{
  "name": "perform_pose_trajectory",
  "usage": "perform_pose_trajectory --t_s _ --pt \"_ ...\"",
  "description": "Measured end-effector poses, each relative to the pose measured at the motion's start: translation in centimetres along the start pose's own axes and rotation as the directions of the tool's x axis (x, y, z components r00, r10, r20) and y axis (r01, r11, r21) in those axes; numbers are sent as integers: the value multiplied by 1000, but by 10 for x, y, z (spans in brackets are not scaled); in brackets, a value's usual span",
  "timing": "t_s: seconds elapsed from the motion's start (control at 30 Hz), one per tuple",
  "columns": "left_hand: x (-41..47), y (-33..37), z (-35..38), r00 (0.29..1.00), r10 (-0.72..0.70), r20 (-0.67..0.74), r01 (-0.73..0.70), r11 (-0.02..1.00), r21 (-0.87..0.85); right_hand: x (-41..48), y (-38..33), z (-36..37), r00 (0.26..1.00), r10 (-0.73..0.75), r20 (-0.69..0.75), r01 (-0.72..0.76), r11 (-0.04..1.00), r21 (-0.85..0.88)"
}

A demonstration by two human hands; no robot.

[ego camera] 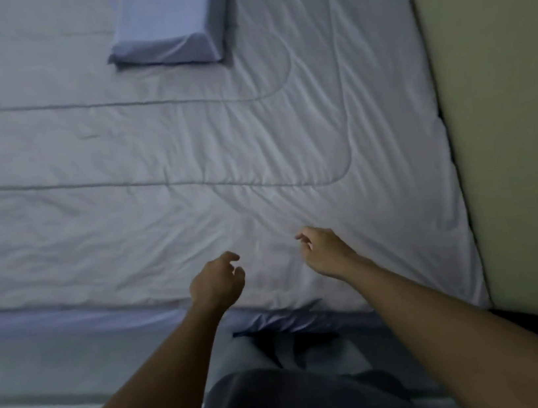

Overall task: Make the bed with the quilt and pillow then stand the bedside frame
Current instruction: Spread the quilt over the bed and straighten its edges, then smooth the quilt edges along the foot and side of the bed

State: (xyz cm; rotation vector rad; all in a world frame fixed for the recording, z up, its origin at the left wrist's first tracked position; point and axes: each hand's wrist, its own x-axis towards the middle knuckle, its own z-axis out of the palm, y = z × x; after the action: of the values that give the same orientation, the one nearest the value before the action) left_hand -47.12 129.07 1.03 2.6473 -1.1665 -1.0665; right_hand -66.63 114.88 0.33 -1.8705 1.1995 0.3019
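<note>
A pale quilt (184,153) with stitched lines lies spread flat over the bed, its near edge running along the bed's side. A blue-grey pillow (171,20) lies on top of the quilt at the far middle. My left hand (216,282) hovers over the quilt's near edge with fingers loosely curled, holding nothing. My right hand (324,253) is a little to the right of it, fingers also loosely curled and empty. The bedside frame is out of view.
A beige padded headboard (505,101) runs down the right side. A blue sheet (69,318) shows below the quilt's near edge, bunched near my legs. My dark-clothed body fills the bottom middle.
</note>
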Motion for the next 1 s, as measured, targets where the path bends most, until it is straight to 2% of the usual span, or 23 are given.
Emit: perform_pose_trajectory --t_s 0.27,0.47,0.67,0.83,1.0 --pt "28 -151 -70 986 -137 -97 129 989 -77 59 -157 78 969 -168 179 194 972 -136" --pt "53 -282 -128 970 -212 -120 199 974 -112 102 -279 166 951 -191 243 234 958 -164" --pt "55 -408 -185 947 -311 -78 291 937 -196 130 -394 251 940 -168 297 233 953 -196" --pt "47 -503 -239 882 -450 -136 392 864 -315 156 -486 309 884 -235 404 378 868 -321" --pt "28 -577 -278 807 -566 -166 439 764 -473 176 -574 360 825 -311 471 491 807 -327"
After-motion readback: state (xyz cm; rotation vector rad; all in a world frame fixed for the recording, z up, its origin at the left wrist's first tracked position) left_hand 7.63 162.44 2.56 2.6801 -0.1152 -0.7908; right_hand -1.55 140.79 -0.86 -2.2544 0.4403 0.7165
